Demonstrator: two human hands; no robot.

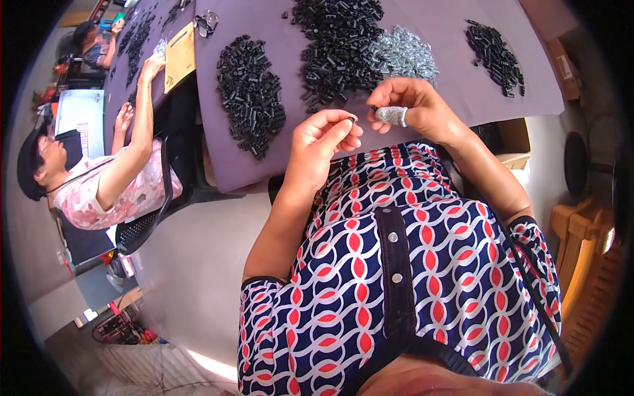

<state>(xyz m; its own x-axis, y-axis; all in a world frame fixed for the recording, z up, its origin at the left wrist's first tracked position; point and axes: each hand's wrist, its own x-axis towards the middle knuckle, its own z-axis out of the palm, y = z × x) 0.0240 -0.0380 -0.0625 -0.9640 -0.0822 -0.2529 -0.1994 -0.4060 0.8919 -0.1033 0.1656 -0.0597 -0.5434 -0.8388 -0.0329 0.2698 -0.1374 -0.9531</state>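
Left hand [325, 135] pinches a small black part [352, 119] at its fingertips, held above the table's near edge; right hand [413, 105], thumb in a grey finger cot [392, 116], nips another tiny piece. The part looks light, rigid, easily dropped; pinch its sides. Heaps of black parts [251, 92] and silvery metal pieces [406, 53] cover the purple table [456, 92] beyond.

- Both forearms are bare from each grip back to the upper arm
- Short sleeves end in a dark navy cuff band well behind each grip
- The dress [422, 264] is navy, patterned with interlocking white loops and red-orange oval shapes
- A plain dark navy placket [396, 264] runs down the chest, carrying round silver snap buttons
- A silvery-grey mesh finger cot [391, 116] covers the right grip's thumb
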